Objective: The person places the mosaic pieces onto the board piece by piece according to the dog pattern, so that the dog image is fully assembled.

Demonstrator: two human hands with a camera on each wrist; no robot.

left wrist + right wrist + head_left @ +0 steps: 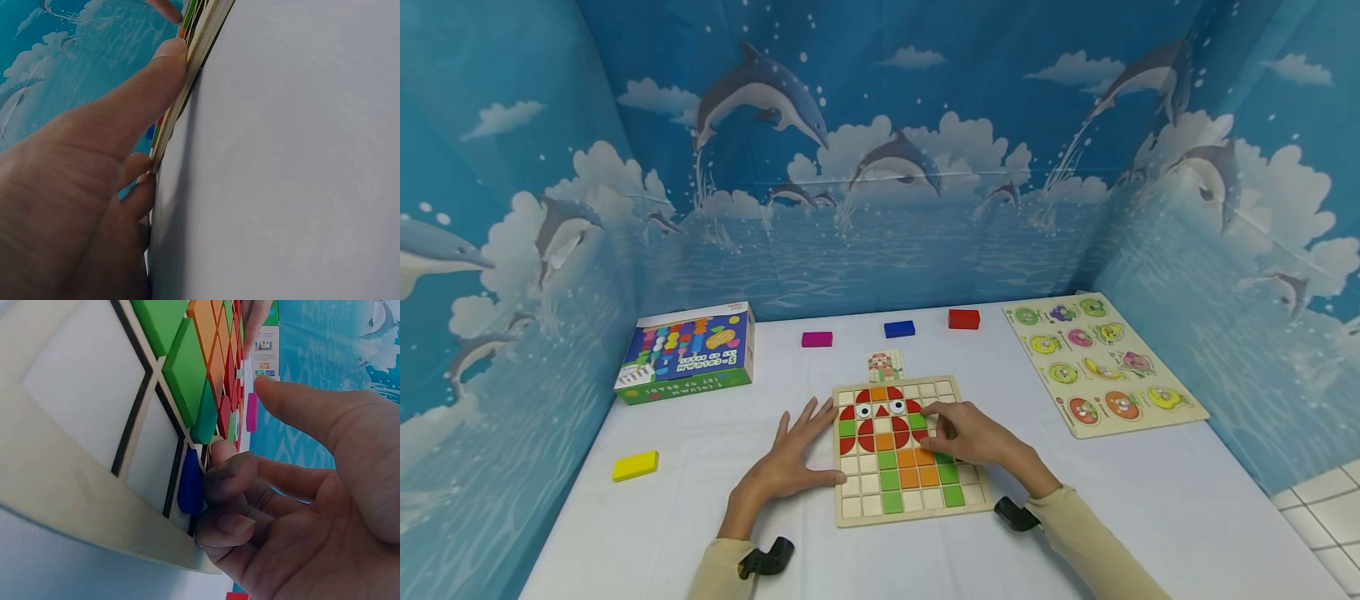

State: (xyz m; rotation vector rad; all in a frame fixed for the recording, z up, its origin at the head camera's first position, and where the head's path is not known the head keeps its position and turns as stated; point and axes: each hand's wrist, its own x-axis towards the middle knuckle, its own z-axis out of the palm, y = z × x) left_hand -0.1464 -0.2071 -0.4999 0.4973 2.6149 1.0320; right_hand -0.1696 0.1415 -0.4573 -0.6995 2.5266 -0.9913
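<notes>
A wooden grid board [913, 522] lies on the white table, set with red, orange, green and white tiles around two round eye pieces [863, 410]. My left hand [793, 462] rests along the board's left edge with spread fingers; in the left wrist view its thumb [159, 78] touches the board's side. Over the board's right part is my right hand [973, 433], its thumb and index fingertip apart at the red and green tiles. The right wrist view shows its other fingers bent beside a blue piece [190, 484] in the grid; nothing shows between thumb and fingers.
A small pattern card [885, 365] lies behind the board. Farther back are magenta [817, 339], blue [899, 329] and red [964, 319] blocks. A game box [688, 352] and a yellow block [636, 466] lie left, a fruit puzzle board [1101, 365] right.
</notes>
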